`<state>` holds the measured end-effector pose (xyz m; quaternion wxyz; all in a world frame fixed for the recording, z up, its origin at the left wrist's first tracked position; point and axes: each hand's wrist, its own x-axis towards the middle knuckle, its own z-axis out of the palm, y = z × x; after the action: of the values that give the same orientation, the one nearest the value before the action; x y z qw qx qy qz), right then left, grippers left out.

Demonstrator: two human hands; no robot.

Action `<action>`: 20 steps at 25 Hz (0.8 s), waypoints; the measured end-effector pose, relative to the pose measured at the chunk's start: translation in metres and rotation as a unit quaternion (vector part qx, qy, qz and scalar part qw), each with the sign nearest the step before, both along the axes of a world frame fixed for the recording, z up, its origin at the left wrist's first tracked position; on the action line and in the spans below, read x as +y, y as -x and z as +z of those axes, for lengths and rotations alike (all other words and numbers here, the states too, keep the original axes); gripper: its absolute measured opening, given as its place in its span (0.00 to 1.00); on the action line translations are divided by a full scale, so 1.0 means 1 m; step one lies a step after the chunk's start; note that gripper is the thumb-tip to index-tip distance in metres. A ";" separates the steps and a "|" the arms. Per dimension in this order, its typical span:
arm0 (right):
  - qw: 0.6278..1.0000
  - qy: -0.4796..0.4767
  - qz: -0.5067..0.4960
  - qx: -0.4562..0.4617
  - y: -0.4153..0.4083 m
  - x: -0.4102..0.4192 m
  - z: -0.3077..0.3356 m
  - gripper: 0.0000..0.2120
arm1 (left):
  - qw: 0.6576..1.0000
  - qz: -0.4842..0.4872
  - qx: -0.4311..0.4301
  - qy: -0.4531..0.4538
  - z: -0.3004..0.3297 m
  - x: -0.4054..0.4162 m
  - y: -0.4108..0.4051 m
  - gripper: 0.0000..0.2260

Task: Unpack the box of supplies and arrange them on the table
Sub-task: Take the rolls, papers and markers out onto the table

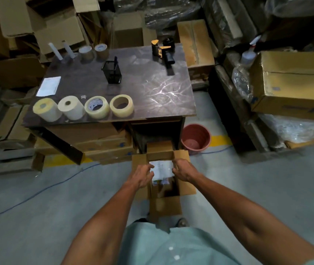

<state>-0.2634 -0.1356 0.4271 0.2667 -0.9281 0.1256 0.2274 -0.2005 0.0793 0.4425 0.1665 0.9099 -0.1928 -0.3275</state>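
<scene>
An open cardboard box [185, 180] stands on the floor before the dark table [163, 96]. Over its opening, my left hand [142, 174] and my right hand [183, 169] each grip a side of a white plastic-wrapped packet [161, 169]. Along the table's front edge lie several tape rolls [121, 105]. A white packet [48, 86] sits at the left, a black mesh holder [111, 71] in the middle, and a black and orange tape dispenser [163, 51] at the back right. Two brown tape rolls [86, 52] and two white tubes [55, 51] stand at the back left.
Stacked cartons surround the table, with a large carton [293, 85] at the right. A red bucket [196, 138] sits on the floor beside the table's right leg. A blue cable [37, 194] runs across the grey floor at the left. My foot [182, 222] is behind the box.
</scene>
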 end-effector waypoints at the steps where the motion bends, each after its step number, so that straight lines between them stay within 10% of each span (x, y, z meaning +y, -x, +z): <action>1: 1.000 -0.003 -0.005 0.007 0.007 0.004 -0.001 0.21 | 1.000 -0.001 0.009 0.001 -0.006 0.000 0.007 0.21; 11: 0.995 -0.022 -0.078 0.056 0.020 0.039 -0.103 0.15 | 0.998 0.018 0.035 0.052 -0.102 0.008 0.021 0.19; 20: 0.992 -0.049 -0.060 0.097 -0.037 0.032 -0.326 0.20 | 0.996 0.065 0.036 0.039 -0.323 -0.019 -0.015 0.15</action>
<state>-0.2268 -0.1040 0.1010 0.3114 -0.8783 0.1950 0.3059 -0.1855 0.0608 0.1192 0.2292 0.9009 -0.1396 -0.3412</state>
